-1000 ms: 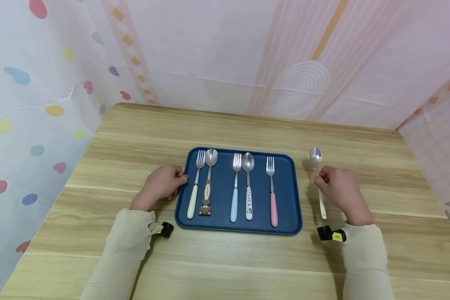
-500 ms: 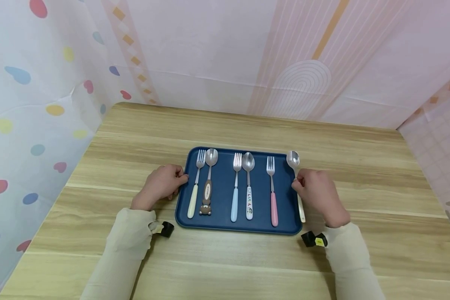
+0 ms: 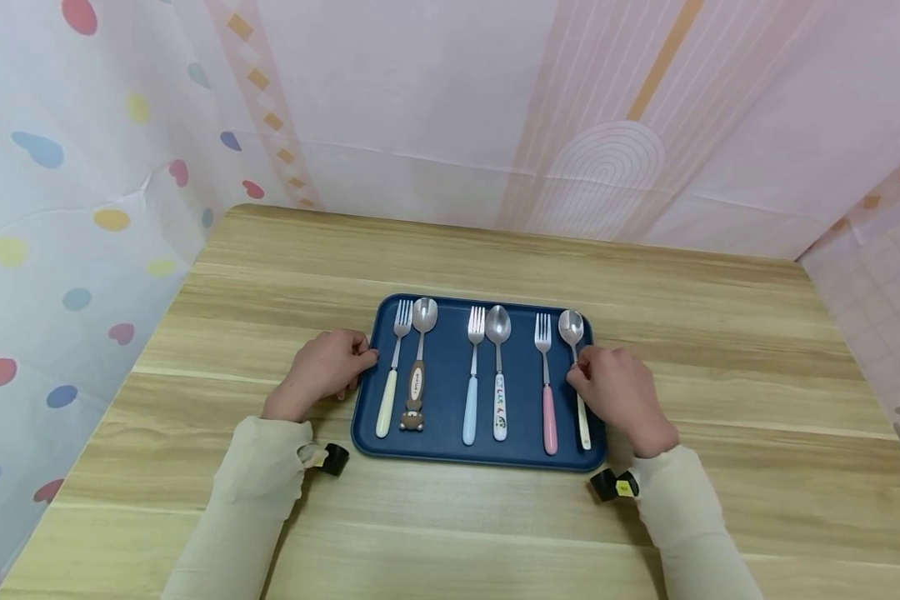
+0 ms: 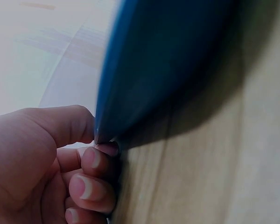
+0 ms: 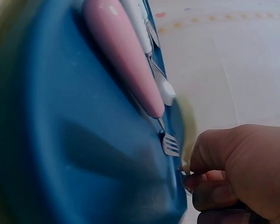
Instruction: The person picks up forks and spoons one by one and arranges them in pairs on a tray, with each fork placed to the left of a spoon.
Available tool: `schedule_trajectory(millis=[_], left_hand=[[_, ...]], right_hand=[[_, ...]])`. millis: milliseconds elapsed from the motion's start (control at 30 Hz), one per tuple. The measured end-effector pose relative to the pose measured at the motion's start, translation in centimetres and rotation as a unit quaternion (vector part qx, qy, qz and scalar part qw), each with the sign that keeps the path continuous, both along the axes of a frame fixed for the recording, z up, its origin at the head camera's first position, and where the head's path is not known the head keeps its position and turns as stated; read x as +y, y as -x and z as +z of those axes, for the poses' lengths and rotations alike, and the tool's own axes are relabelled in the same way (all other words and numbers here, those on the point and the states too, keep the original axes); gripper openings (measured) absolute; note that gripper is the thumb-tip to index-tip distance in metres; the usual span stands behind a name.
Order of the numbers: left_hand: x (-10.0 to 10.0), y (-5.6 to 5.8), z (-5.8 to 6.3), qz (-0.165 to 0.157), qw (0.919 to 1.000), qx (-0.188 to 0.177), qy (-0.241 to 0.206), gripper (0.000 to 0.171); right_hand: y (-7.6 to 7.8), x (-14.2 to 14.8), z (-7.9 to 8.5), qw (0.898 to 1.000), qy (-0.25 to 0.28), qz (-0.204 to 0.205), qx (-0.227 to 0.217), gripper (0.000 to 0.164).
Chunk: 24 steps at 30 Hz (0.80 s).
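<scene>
A dark blue tray (image 3: pixel 446 367) lies on the table, its left rim pinched between the thumb and fingers of my left hand (image 3: pixel 326 368). My right hand (image 3: pixel 617 392) pinches the neck of a metal spoon (image 3: pixel 583 427) with a cream handle, over the tray's right end. Just left of that spoon lies a fork with a pink handle (image 3: pixel 549 421); the right wrist view shows this pink handle (image 5: pixel 123 56) close up. In the left wrist view, the thumb presses on the tray's edge (image 4: pixel 126 93) with curled fingers below it.
On the tray, a pale yellow fork (image 3: pixel 386 406) lies beside a spoon with a brown bear handle (image 3: pixel 414 387). A light blue fork (image 3: pixel 470 412) and a white patterned spoon (image 3: pixel 500 408) lie mid-tray. A patterned cloth (image 3: pixel 420 108) hangs behind the wooden table (image 3: pixel 450 533).
My right hand has carried the cream-handled spoon leftward, from the table right of the tray to above the tray's right end. My left hand stays at the tray's rim.
</scene>
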<state>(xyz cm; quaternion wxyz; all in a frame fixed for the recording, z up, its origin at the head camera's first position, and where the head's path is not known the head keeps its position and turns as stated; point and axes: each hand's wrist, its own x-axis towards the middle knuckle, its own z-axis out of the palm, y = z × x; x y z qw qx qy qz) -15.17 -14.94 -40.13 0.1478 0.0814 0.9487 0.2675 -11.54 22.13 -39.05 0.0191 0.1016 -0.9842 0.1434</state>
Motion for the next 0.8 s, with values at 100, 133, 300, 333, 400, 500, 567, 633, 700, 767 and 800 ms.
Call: schedule_trajectory(millis=[100, 133, 300, 333, 400, 500, 567, 633, 700, 767, 800], left_hand=[[-0.01, 0.02, -0.08, -0.001, 1.0, 0.0, 0.001, 0.028], [-0.02, 0.02, -0.07, -0.002, 1.0, 0.001, 0.002, 0.028], [-0.05, 0.01, -0.05, -0.006, 1.0, 0.002, 0.003, 0.027], [-0.04, 0.02, -0.06, -0.006, 1.0, 0.002, 0.003, 0.027], [-0.06, 0.02, -0.04, -0.006, 1.0, 0.002, 0.003, 0.027], [-0.04, 0.05, -0.04, -0.005, 1.0, 0.0, 0.004, 0.027], [-0.07, 0.05, -0.04, -0.005, 1.0, -0.001, 0.004, 0.027], [-0.06, 0.08, -0.07, -0.004, 1.0, -0.001, 0.004, 0.027], [-0.04, 0.08, -0.09, -0.004, 1.0, -0.001, 0.004, 0.027], [-0.03, 0.08, -0.1, -0.004, 1.0, -0.002, 0.003, 0.027], [-0.02, 0.08, -0.09, -0.003, 1.0, -0.002, 0.003, 0.027]], right_hand=[[0.05, -0.16, -0.19, 1.0, -0.003, 0.002, -0.001, 0.02], [0.05, -0.2, -0.23, 1.0, -0.004, 0.003, -0.001, 0.021], [0.06, -0.38, -0.4, 1.0, -0.007, 0.002, -0.005, 0.022], [0.07, -0.39, -0.45, 1.0, -0.008, 0.002, -0.006, 0.023], [0.07, -0.43, -0.54, 1.0, -0.009, 0.002, -0.009, 0.024], [0.09, -0.46, -0.68, 1.0, -0.01, 0.002, -0.009, 0.024], [0.1, -0.5, -0.78, 1.0, -0.013, 0.0, -0.006, 0.024], [0.11, -0.57, -0.83, 1.0, -0.017, -0.002, -0.002, 0.025], [0.11, -0.64, -0.87, 1.0, -0.023, -0.005, 0.0, 0.025], [0.09, -0.73, -0.91, 1.0, -0.03, -0.007, -0.001, 0.025], [0.08, -0.76, -0.92, 0.999, -0.031, -0.008, -0.002, 0.025]])
